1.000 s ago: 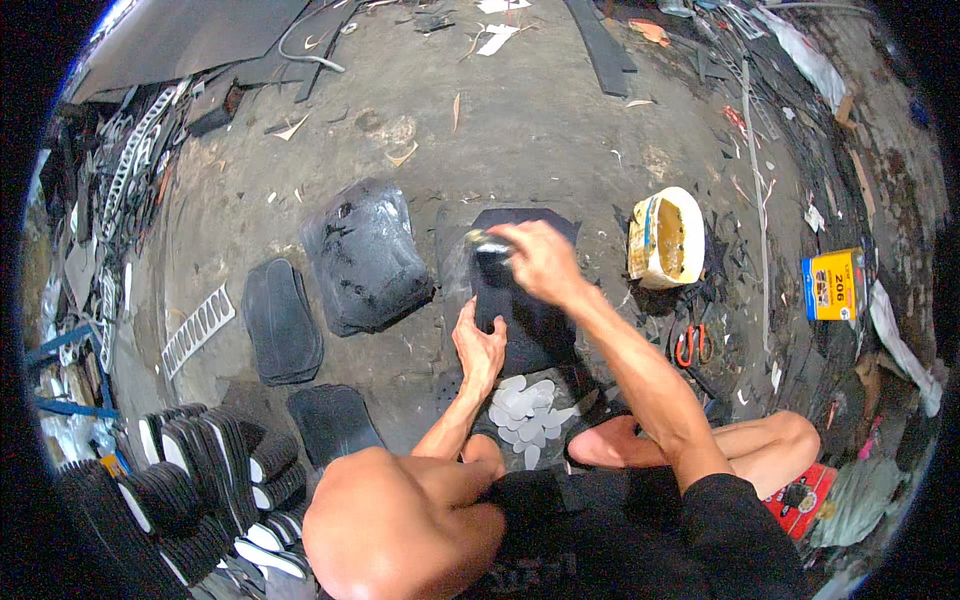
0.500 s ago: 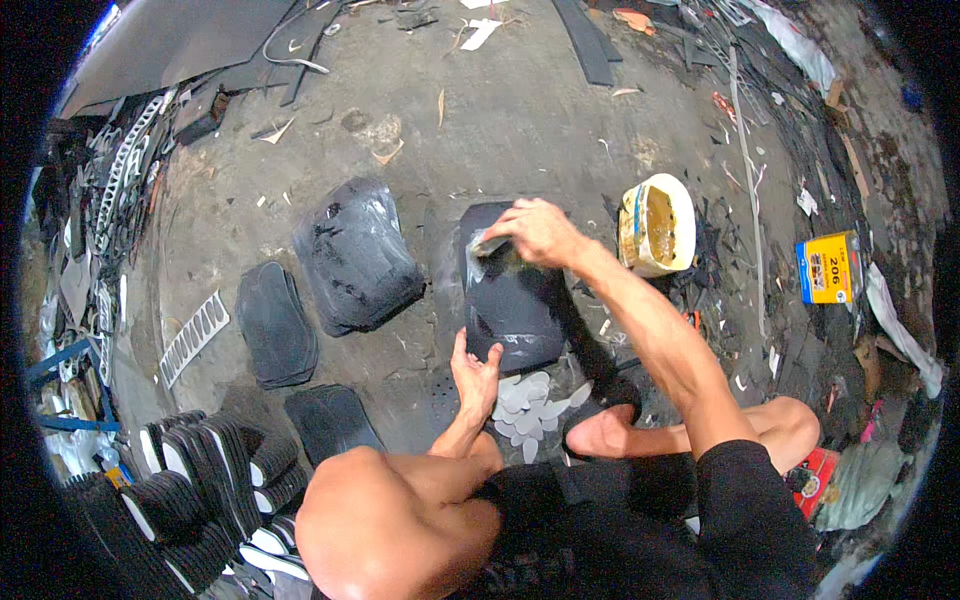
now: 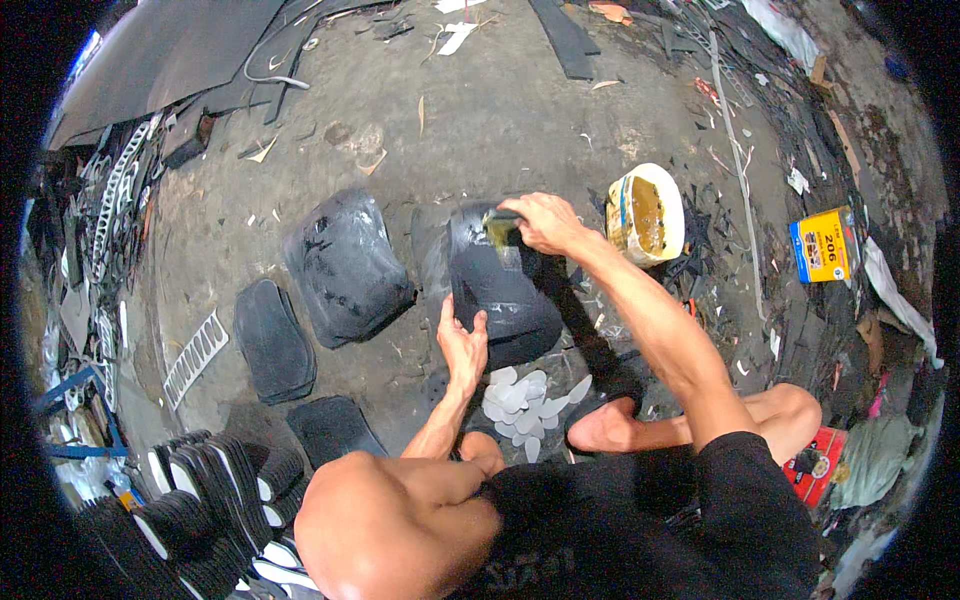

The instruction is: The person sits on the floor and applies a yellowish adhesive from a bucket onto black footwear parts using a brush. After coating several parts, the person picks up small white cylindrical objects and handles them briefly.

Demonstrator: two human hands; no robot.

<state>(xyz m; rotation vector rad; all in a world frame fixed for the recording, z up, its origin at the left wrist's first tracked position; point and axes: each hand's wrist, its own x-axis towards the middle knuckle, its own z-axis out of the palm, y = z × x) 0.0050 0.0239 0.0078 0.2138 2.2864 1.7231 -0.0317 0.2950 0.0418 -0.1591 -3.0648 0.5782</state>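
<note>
My right hand (image 3: 548, 224) grips a brush (image 3: 501, 230) with yellowish bristles, pressed on the far end of a black sheet (image 3: 515, 300). The sheet's surface is partly wet and shiny, with whitish streaks. By its near left edge my left hand (image 3: 463, 350) has thumb and forefinger apart, the fingertips at the edge. To the right stands a white bucket (image 3: 618, 220) with yellow-brown glue (image 3: 650, 215) inside. A stack of similar black sheets (image 3: 345, 270), smeared with whitish patches, lies on the left.
Stacked black sole-shaped pieces (image 3: 272, 340) and a dark sheet (image 3: 337, 430) lie left. Pale cut-outs (image 3: 525, 405) are heaped near my foot (image 3: 603, 425). Rows of black-and-white soles (image 3: 205, 490) stand at lower left. Scraps and a yellow-blue packet (image 3: 826, 246) lie right.
My right hand has swept the brush a little to the right, along the sheet's far end. The sheet's top looks wetter and shinier. My left hand remains at the near left edge.
</note>
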